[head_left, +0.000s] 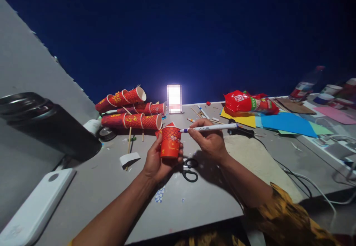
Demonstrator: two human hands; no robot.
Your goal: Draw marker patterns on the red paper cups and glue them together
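Note:
A red paper cup [170,145] with a gold and white pattern is upright in my left hand [154,158], its fingers wrapped round the sides. Another red piece shows behind the cup's rim, mostly hidden. My right hand [209,140] pinches a white acrylic marker [214,127] lying nearly level. The marker's purple-blue tip end points left, at the upper right side of the cup; whether it touches cannot be made out. Black-handled scissors [190,175] lie on the table just below my hands, their blades partly hidden.
Stacked red paper cups [130,120] lie on their sides at the back left. A black bottle [52,123] and a white box-like device [39,209] are at left. Red plastic packaging [247,103], coloured paper [286,123] and cables [314,186] lie at right. A bright screen [174,99] stands behind.

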